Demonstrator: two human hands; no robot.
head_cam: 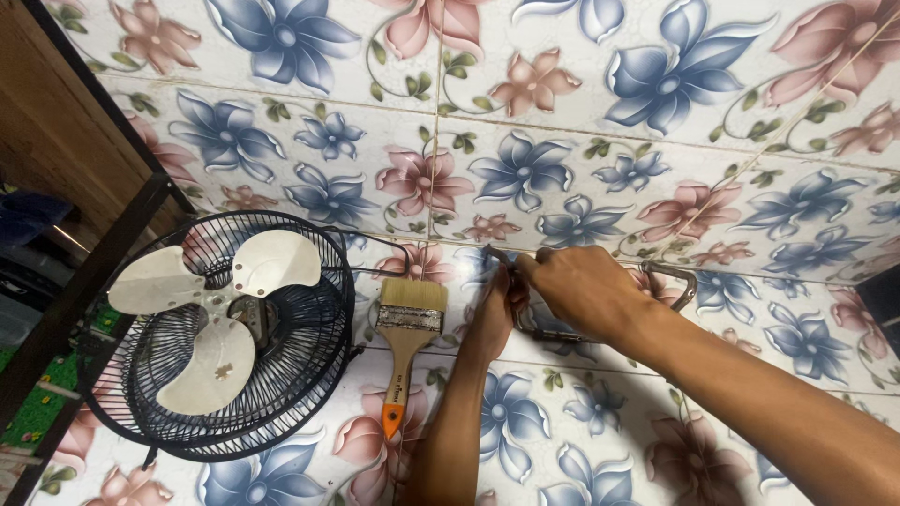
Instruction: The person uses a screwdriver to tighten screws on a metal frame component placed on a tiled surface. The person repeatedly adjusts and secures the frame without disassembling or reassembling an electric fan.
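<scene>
Both hands meet over the middle of a floor (581, 84) tiled with blue and pink flowers. The left hand (492, 314) reaches up from the near edge of the view, its fingers curled closed around a thin, bent metal bracket (539, 330) that lies on the tiles. The right hand (581, 286) comes in from the right, its fingers pinched shut on the upper end of the same bracket, just beside the left hand and touching it. Much of the bracket is hidden under the two hands; one curved end shows at the right, past the right wrist, and a dark stretch runs below the hands.

Just left of the left hand lies a paintbrush (405, 351), flat on the tiles, with pale bristles pointing away, a metal band and a wooden handle ending in an orange tip toward the near edge. Farther left, a small fan (225, 333) lies face up: a dark wire cage holding three white blades. A dark metal bar (89, 281) runs slantwise along the left edge of the floor, beside a wooden panel (47, 122).
</scene>
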